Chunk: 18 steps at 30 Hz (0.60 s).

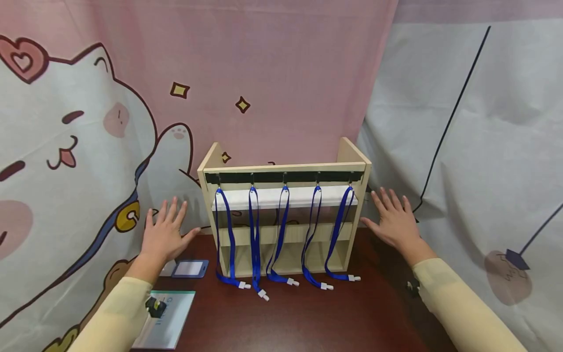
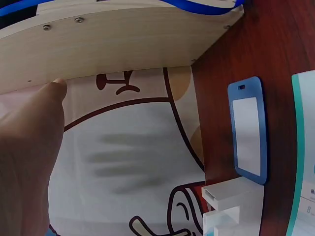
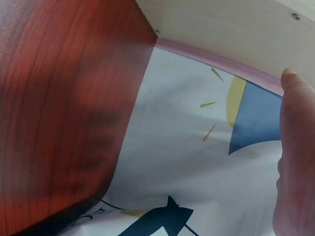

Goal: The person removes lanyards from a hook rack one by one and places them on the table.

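Observation:
A pale wooden rack (image 1: 286, 239) stands at the back of the table, with several blue lanyards (image 1: 255, 234) hanging from hooks on its dark front strip (image 1: 268, 177). White clips (image 1: 263, 295) at their lower ends reach the tabletop. To the rack's left my left hand (image 1: 164, 237) is held with fingers spread and nothing in it. My right hand (image 1: 393, 222) is likewise spread and bare on the rack's right side. Each wrist view shows a thumb near a rack side panel (image 2: 118, 44); contact cannot be made out. Below my left hand lies a blue badge holder (image 2: 248, 132).
Beside the badge holder sits a white object (image 2: 236, 204) with box-like parts. A clear folder with a green edge (image 1: 169, 318) lies at the front left, partly under my left forearm. Printed cloth (image 1: 286, 73) hangs behind the dark red-brown table (image 1: 281, 322).

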Available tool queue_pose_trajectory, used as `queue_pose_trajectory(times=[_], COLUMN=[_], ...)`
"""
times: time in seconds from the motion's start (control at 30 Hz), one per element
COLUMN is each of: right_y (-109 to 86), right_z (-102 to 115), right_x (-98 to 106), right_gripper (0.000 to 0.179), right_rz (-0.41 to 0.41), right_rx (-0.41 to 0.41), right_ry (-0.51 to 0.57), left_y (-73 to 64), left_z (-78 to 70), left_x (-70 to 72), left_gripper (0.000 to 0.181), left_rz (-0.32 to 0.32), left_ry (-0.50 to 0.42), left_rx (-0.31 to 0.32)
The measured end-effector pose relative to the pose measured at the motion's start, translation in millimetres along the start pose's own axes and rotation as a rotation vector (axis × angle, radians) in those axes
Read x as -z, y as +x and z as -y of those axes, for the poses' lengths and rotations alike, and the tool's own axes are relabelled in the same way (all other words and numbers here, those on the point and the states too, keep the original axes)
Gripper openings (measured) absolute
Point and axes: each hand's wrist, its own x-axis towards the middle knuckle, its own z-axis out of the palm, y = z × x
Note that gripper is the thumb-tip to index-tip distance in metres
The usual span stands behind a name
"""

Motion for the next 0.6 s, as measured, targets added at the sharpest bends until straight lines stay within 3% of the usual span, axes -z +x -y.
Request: queue_pose_trajectory(times=[0.17,0.3,0.47,0.6], right_y=[-1.2,-4.5,-11.3,-18.5], right_z=[2.0,9.3,23.4,35.2], right_x=[4.0,9.5,17.8,28.3], right_gripper=[0.104,0.101,0.086,0.072], right_rz=[-0.010,-0.063,-0.194,-0.290], right_rx=[-0.007,-0.033,-0.077,-0.133], right_ry=[0.022,0.127,0.324,0.494], left_y=[1.4,3.1,4.8,8.2], left_z=[-1.8,-6.6,-13.1,-17.7], left_x=[4.2,9.5,17.7,28.2], left_gripper=[0.097,0.096,0.087,0.078], left_rz=[-0.019,-0.061,-0.169,-0.283], left_ry=[-0.076,-0.188,-0.363,-0.444], left_rx=[0.019,0.042,0.032,-0.005])
